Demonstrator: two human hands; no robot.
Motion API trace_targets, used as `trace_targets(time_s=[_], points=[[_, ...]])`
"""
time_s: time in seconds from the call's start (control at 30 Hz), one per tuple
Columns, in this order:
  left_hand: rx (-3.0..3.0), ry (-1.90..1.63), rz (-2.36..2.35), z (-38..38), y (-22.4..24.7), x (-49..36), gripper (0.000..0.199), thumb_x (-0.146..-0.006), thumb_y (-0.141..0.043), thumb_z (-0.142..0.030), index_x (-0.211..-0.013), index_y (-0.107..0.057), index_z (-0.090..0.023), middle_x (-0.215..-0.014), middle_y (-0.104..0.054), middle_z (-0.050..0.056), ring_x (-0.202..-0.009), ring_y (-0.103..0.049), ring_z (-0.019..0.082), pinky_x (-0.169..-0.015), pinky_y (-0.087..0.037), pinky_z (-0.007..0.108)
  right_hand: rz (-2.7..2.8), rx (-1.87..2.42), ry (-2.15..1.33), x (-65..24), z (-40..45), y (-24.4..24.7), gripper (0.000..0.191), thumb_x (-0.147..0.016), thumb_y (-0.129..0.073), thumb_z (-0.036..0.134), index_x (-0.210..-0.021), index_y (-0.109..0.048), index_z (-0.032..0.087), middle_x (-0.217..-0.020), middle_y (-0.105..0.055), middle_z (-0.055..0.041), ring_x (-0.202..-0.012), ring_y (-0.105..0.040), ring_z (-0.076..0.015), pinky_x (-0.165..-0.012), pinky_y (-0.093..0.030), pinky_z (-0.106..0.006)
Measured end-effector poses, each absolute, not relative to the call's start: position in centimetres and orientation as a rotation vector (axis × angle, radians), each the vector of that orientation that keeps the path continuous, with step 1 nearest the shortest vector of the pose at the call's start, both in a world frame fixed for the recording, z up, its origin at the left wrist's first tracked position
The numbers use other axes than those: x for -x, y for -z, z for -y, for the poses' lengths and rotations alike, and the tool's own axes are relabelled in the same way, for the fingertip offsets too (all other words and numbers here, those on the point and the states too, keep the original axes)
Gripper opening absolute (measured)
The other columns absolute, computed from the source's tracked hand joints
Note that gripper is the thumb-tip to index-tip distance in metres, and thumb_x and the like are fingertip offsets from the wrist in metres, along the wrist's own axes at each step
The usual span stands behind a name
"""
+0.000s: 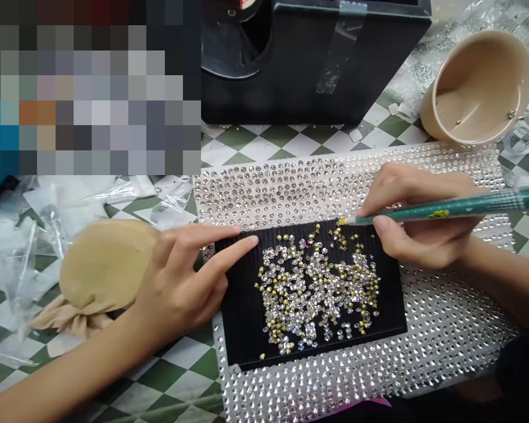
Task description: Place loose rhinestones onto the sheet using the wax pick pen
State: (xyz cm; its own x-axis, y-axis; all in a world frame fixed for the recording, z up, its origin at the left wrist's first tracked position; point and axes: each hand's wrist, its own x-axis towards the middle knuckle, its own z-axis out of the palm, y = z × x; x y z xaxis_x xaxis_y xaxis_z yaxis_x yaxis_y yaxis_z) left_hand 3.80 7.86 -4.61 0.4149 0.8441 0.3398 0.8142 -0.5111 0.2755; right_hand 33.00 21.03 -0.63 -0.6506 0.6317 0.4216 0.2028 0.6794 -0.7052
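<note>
A black ribbed tray (242,317) lies on a sheet covered with rows of rhinestones (357,376). Loose clear and gold-backed rhinestones (321,288) are scattered over the tray's middle. My left hand (187,273) rests at the tray's upper left corner, its index and middle fingers stretched out onto the edge. My right hand (423,220) pinches a green pencil (462,205) between thumb and fingers. The pencil's yellowish tip reaches the tray's top edge, close to a few gold stones; whether it touches one I cannot tell.
A beige cup (429,111) stands tilted at the upper right with a few small stones inside. A black box (300,64) with clear tape is at the back. To the left lie a tan fabric-covered pad (110,264) and clear plastic bags (22,252) on the checkered tablecloth (176,376).
</note>
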Motion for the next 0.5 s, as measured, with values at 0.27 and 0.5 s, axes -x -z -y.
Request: trace_targets(time_s=[0.27,0.5], points=[[-2.606,-0.622,-1.501,-7.89,4.18,-3.9,0.079,-0.083,-0.049,0.002,-0.154,-0.035,-0.029,-0.121,-0.06,0.011,-0.107,-0.06,0.026,-0.094,-0.051,0.047,2.303,0.611,-0.811,-32.72,-21.1,0.29,0.012,-0.071,-0.059,0.008,-0.071,-0.06,0.02,-0.061,-0.064,0.0015,-0.055,-0.055,-0.0101,-0.048,-0.044,-0.028],[-2.553,-0.635,-1.535,-7.66,4.46,-3.78,0.075,-0.087,-0.049,-0.002,-0.153,-0.036,-0.036,-0.123,-0.061,0.008,-0.109,-0.06,0.025,-0.096,-0.053,0.047,2.218,0.597,-0.846,-32.83,-21.0,0.46,0.012,-0.071,-0.06,0.009,-0.071,-0.061,0.021,-0.061,-0.062,0.0024,-0.052,-0.054,-0.0098,-0.047,-0.043,-0.028]])
